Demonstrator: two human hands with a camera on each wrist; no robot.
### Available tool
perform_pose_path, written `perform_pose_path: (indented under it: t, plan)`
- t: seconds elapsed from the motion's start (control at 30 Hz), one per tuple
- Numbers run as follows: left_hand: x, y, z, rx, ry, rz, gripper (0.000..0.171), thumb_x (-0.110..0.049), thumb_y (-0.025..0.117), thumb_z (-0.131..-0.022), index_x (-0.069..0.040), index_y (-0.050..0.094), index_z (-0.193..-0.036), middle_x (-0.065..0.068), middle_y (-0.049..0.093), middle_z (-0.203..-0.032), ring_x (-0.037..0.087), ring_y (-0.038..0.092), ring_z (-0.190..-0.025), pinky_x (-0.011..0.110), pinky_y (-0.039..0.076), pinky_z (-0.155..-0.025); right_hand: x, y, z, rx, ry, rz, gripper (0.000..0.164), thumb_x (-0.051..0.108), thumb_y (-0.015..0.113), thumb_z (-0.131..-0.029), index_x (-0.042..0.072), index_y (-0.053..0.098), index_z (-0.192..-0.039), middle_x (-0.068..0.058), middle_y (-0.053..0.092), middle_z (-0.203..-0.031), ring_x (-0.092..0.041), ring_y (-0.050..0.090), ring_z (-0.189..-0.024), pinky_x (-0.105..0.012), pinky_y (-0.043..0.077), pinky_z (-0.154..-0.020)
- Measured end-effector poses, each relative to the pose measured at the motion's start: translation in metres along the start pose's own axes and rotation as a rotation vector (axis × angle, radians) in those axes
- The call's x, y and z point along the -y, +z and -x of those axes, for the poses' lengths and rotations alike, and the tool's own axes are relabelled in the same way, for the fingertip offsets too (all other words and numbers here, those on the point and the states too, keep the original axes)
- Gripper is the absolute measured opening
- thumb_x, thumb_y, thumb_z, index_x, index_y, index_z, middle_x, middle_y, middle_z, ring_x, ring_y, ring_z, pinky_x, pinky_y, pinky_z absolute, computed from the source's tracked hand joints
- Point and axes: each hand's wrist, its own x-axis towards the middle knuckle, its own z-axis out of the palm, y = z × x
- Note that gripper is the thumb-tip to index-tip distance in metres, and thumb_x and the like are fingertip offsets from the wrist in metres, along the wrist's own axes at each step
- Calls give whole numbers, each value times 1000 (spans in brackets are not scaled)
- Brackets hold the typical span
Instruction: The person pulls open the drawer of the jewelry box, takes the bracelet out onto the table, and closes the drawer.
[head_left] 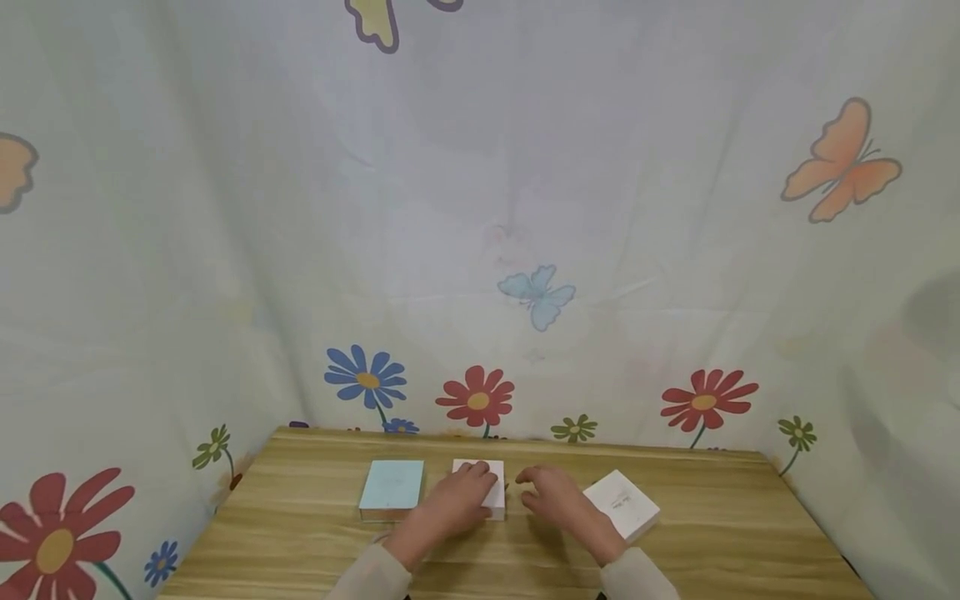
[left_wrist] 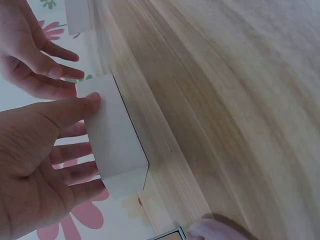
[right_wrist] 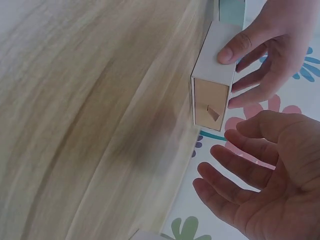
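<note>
My left hand (head_left: 462, 500) grips a small white box (head_left: 498, 500) on the table, thumb on its near side and fingers over the top and far side. The right wrist view shows the box's tan end panel (right_wrist: 202, 95) with a small tan tab (right_wrist: 213, 113) sticking out. Just right of that box, my right hand (head_left: 557, 500) hovers with fingers loosely bent and apart, holding nothing. A light blue box (head_left: 393, 483) lies left of the left hand. Beyond the right hand, another white box (head_left: 622, 504) with small gold lettering sits at an angle, partly covered by the right wrist.
The boxes rest on a wood-grain table (head_left: 720, 533). Behind it and at both sides hangs a pale curtain (head_left: 450, 208) printed with flowers and butterflies. A blurred pinkish thing (left_wrist: 217, 230) shows at the lower edge of the left wrist view.
</note>
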Motion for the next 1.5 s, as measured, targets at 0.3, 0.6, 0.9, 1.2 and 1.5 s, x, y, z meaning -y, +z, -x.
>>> perform_pose_path:
  t: [0.3, 0.6, 0.9, 1.2, 1.5]
  plan:
    - [3, -8, 6, 19, 25, 56, 43, -27, 82, -87, -11, 68, -124, 5, 62, -125, 23, 59, -110, 35, 56, -91, 6, 14, -12, 35, -1, -1, 15, 5, 70, -88, 0, 73, -102, -12, 75, -96, -27, 71, -91, -40, 58, -79]
    - [11, -6, 10, 15, 17, 95, 46, -25, 85, -84, -11, 69, -125, 6, 63, -128, 23, 60, -113, 35, 52, -99, 16, 23, -27, 80, 63, -69, 12, 4, 67, -91, 1, 73, -101, -5, 71, -87, -15, 61, -76, -34, 55, -70]
    - [7, -10, 7, 15, 36, 97, 44, -25, 84, -85, -10, 70, -124, 6, 64, -126, 23, 61, -111, 34, 52, -98, 18, 29, -30, -6, 40, 28, 7, 6, 71, -92, 5, 74, -86, -1, 69, -75, -8, 52, -64, -30, 50, -61]
    - [5, -7, 6, 12, 34, 87, 43, -24, 86, -83, -10, 71, -121, 5, 65, -123, 22, 61, -108, 33, 53, -96, 18, 31, -31, -20, 59, 52, 13, 7, 72, -90, 6, 71, -78, 5, 58, -64, -8, 43, -59, -25, 41, -55]
    - [5, -8, 6, 25, 11, 103, 44, -24, 85, -83, -9, 70, -122, 6, 65, -125, 23, 61, -109, 34, 53, -97, 13, 35, -34, -21, 68, 59, 16, 9, 73, -89, 10, 67, -74, 8, 48, -61, -7, 40, -57, -24, 37, -54]
